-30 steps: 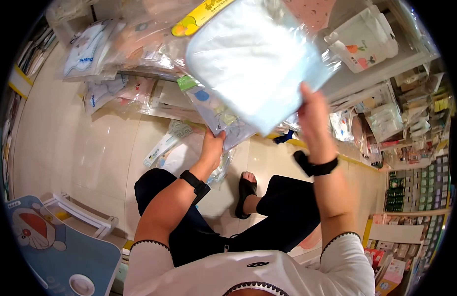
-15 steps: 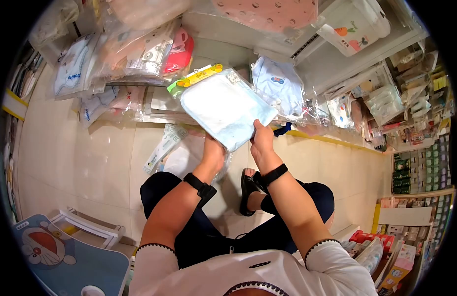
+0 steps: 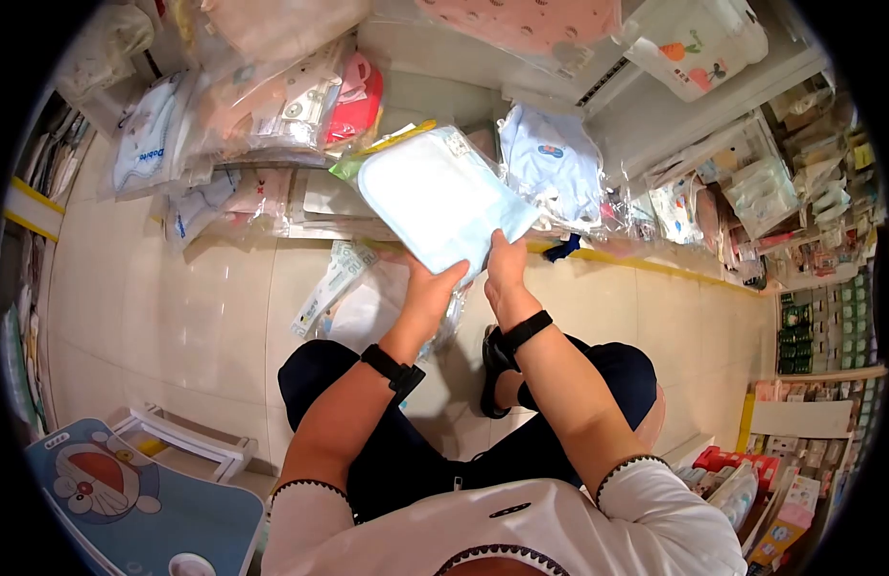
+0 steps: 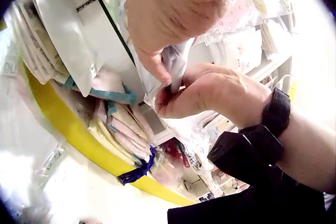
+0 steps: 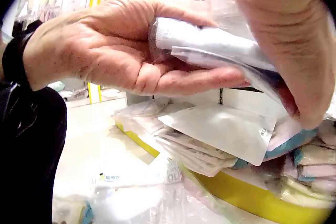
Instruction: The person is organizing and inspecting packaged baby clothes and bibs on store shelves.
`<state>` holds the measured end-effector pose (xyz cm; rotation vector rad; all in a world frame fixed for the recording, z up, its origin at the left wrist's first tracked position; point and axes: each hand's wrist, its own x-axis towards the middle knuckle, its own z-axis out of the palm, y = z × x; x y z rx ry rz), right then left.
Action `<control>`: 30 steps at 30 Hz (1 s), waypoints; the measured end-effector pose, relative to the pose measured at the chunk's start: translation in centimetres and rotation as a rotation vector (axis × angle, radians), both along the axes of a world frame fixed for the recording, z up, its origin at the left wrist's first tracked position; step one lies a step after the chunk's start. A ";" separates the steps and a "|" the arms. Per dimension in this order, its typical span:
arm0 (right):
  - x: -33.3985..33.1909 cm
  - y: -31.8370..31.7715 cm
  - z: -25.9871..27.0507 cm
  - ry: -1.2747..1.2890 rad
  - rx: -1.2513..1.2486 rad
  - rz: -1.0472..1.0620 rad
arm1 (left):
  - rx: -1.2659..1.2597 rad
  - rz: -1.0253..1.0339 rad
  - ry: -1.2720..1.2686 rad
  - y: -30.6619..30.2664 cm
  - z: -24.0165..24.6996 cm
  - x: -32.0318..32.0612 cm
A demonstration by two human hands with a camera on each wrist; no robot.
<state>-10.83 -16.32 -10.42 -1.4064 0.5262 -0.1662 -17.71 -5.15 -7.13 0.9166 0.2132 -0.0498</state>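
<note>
A flat, squarish cloth packet (image 3: 425,197), white across the middle with pale blue along its rounded border, is held in both hands of a crouching person in a shop aisle. Its clear plastic wrap catches the light, washing out most of the cloth's surface; a strip of yellow and green runs along its far left side, and a small printed label (image 3: 459,144) sits near its far corner. From the right wrist, the packet shows edge-on as a thick, soft white fold inside the film.

The left hand (image 3: 430,288) grips the packet's near left edge, thumb above and fingers beneath. The right hand (image 3: 507,269) pinches its near right corner.

The packet is held at the front edge of a low shelf (image 3: 425,101), overlapping that edge as seen from the head; whether it touches the shelf cannot be told. Along the same edge, just right of the packet, lies a bagged light-blue garment (image 3: 555,163) with a small emblem. Farther left are bagged goods, one of them red and pink (image 3: 358,101). A dark blue tie (image 3: 562,248) hangs at the shelf's yellow-trimmed lower edge. More clear packaging (image 3: 367,307) lies on the tiled floor (image 3: 195,317) near the left knee.
</note>
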 end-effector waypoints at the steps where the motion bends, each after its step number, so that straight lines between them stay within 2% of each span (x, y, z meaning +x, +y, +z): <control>1: -0.1 0.0 -0.4 -0.025 -0.034 0.028 | 0.035 0.034 -0.045 0.0 -0.4 0.2; 4: -1.3 0.0 0.5 0.081 0.093 0.058 | 0.069 0.136 0.043 0.2 0.5 -0.2; 5: -2.3 0.1 1.8 0.178 0.217 0.041 | 0.088 0.140 -0.017 0.4 0.6 -0.3; 7: -3.4 -0.9 3.3 0.397 0.720 0.271 | 0.107 0.155 -0.059 1.0 0.8 -1.4; 10: -4.3 -0.3 5.5 0.165 1.174 0.468 | 0.191 0.154 -0.028 1.5 3.3 -3.3; 11: -4.2 -0.4 5.9 0.143 1.179 0.500 | 0.230 0.158 -0.002 1.6 4.0 -3.7; 15: -3.7 -1.0 7.3 0.050 1.110 0.603 | 0.198 0.230 -0.176 0.9 4.6 -4.1; 18: -2.4 -3.6 9.1 -0.031 1.038 0.587 | 0.209 0.037 -0.096 -0.1 6.1 -1.8; 20: -1.2 -6.1 10.1 -0.084 0.987 0.537 | 0.083 -0.051 -0.108 -2.1 5.7 1.2; 24: 2.1 -11.7 8.7 -0.212 0.951 0.319 | -0.009 -0.191 -0.245 -7.4 4.3 8.0; 27: 5.3 -14.4 6.9 -0.287 0.912 0.171 | 0.089 -0.263 -0.265 -10.5 2.1 13.8; 30: 7.8 -15.7 3.1 0.114 0.799 -0.101 | 0.444 -0.325 0.142 -11.7 -0.1 17.3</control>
